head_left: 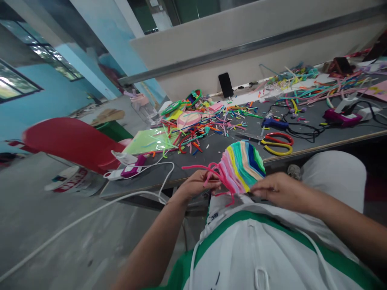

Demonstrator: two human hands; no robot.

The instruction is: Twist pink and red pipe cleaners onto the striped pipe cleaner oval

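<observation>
Between my two hands, just above my lap, is a rounded piece of striped pipe cleaners (pixel 242 165) in pink, yellow, teal, peach, blue and green. My left hand (pixel 201 183) is closed at its pink end, where loose pink pipe cleaners (pixel 222 177) form a bow-like loop with trailing ends. My right hand (pixel 276 187) pinches the lower right edge of the striped piece. Just beyond it on the table lie scissors (pixel 276 143) with red and yellow handles, their blades pointing left.
Cut pipe cleaners (pixel 208 125) cover much of the grey table (pixel 211 147). A blue glue gun (pixel 275 123) with a black cord lies behind the scissors. A phone (pixel 225 85) leans against the wall. White-and-purple power strips (pixel 133 167) and a red chair (pixel 72 141) are at left.
</observation>
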